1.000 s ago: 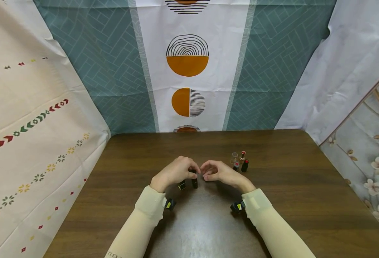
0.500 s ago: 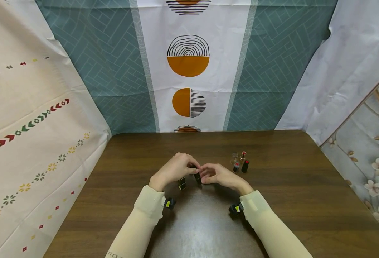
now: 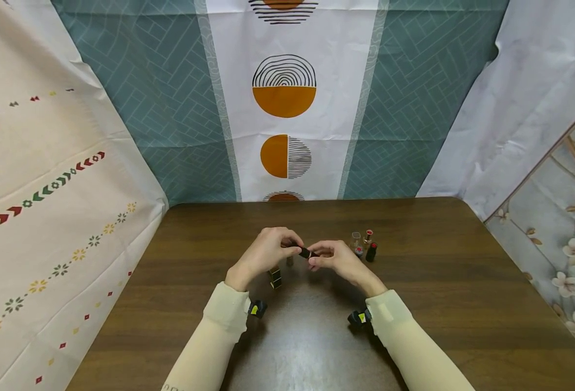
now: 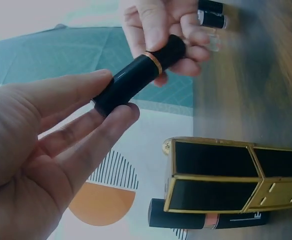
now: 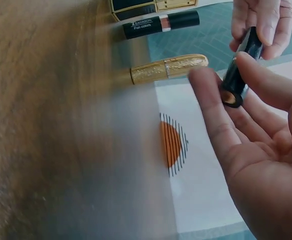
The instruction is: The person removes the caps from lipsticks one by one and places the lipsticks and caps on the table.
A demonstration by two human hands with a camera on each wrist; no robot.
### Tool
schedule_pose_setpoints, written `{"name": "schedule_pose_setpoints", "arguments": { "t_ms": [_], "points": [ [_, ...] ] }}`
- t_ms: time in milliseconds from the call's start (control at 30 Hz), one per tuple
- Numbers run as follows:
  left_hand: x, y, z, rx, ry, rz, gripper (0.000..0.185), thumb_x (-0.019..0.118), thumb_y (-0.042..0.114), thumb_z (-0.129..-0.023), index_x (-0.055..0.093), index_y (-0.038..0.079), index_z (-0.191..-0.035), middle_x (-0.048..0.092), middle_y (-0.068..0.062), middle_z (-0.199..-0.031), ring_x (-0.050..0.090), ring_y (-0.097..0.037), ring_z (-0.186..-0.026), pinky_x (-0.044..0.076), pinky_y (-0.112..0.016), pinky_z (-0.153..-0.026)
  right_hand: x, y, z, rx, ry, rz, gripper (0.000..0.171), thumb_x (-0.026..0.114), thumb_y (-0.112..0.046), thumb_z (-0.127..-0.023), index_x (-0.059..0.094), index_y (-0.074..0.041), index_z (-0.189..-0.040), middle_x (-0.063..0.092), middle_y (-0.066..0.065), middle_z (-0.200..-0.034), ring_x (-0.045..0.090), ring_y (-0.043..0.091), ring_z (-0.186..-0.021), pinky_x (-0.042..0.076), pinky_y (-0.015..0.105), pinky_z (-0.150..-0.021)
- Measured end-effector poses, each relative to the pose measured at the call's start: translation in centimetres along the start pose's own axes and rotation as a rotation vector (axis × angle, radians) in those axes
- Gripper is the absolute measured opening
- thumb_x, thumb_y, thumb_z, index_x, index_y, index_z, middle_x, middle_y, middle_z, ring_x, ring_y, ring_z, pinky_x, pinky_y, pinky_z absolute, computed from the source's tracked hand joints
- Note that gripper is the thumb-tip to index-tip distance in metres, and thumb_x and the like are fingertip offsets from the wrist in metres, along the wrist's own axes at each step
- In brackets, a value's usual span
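Observation:
A capped black lipstick (image 3: 307, 253) with a thin gold ring (image 4: 153, 61) is held level above the table between my two hands. My left hand (image 3: 267, 252) pinches one end of it between thumb and fingers. At the other end, beyond the ring, my right hand (image 3: 338, 260) grips it with thumb and fingers, and its gold-centred base (image 5: 229, 97) shows in the right wrist view. Close by my left hand stands a square black lipstick case with gold edges (image 4: 211, 175). Beside that is a round black lipstick (image 4: 178, 214) with a pinkish band.
A gold textured lipstick tube (image 5: 168, 69) stands near the black ones. Right of my right hand are several uncapped lipsticks, including a black one with a red tip (image 3: 372, 252) and a gold one (image 3: 368, 235), by a clear cap (image 3: 355, 238). Patterned cloth (image 3: 287, 157) hangs behind the table.
The black lipstick has come up off the table in my left hand and tipped from upright to nearly level. My right hand has closed its fingers on its other end.

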State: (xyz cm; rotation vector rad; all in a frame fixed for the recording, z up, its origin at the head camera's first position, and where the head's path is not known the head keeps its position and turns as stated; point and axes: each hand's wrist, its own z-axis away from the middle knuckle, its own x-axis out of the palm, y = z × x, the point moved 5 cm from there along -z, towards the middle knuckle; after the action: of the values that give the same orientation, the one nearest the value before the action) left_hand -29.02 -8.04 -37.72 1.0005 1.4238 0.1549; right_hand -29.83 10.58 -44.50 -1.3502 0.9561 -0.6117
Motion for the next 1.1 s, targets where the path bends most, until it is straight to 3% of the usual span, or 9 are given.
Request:
{"name": "schedule_pose_setpoints", "arguments": {
  "t_ms": [267,533,667,867,1100],
  "points": [
    [0.0,0.0,0.2,0.011,0.032,0.099,0.017,0.08,0.008,-0.092,0.079,0.012,-0.108,0.068,0.0,-0.105,0.072,-0.012,-0.093,0.059,-0.028,-0.079,-1.1,-0.8,0.1,-0.038,0.16,-0.168,0.029,0.07,-0.004,-0.099,0.066,0.009,-0.125,0.072,0.02,-0.116,0.069,0.047,-0.108,0.049,0.061,-0.101],
    [0.2,0.1,0.0,0.03,0.06,0.15,0.023,0.079,0.006,-0.093,0.078,0.012,-0.115,0.072,-0.001,-0.112,0.073,-0.014,-0.094,0.06,-0.031,-0.082,-1.7,-1.3,0.3,-0.093,0.25,-0.242,0.03,0.07,0.001,-0.097,0.065,0.017,-0.123,0.075,0.007,-0.103,0.074,0.023,-0.095,0.058,0.031,-0.088],
    [0.3,0.2,-0.2,0.038,0.092,0.143,0.022,0.081,0.011,-0.091,0.078,0.013,-0.113,0.075,0.0,-0.107,0.07,-0.01,-0.084,0.059,-0.029,-0.075,-1.8,-1.5,0.3,-0.109,0.265,-0.25,0.031,0.071,0.001,-0.096,0.065,0.017,-0.122,0.075,0.003,-0.1,0.073,0.02,-0.092,0.058,0.029,-0.086],
    [0.1,0.5,-0.2,0.068,0.157,0.128,0.021,0.082,0.014,-0.091,0.081,0.014,-0.111,0.077,0.001,-0.104,0.07,-0.007,-0.079,0.058,-0.027,-0.072,-2.1,-2.0,0.4,-0.1,0.266,-0.271,0.032,0.072,0.003,-0.095,0.065,0.018,-0.122,0.075,0.003,-0.1,0.074,0.026,-0.094,0.058,0.032,-0.087],
    [-0.1,0.9,-0.2,0.093,0.141,0.175,0.022,0.08,0.016,-0.092,0.082,0.015,-0.114,0.078,0.002,-0.107,0.073,-0.015,-0.081,0.058,-0.029,-0.07,-2.9,-2.3,0.6,-0.102,0.245,-0.245,0.031,0.071,0.005,-0.095,0.065,0.018,-0.122,0.076,0.006,-0.1,0.074,0.037,-0.098,0.059,0.034,-0.087]
  ]
}}
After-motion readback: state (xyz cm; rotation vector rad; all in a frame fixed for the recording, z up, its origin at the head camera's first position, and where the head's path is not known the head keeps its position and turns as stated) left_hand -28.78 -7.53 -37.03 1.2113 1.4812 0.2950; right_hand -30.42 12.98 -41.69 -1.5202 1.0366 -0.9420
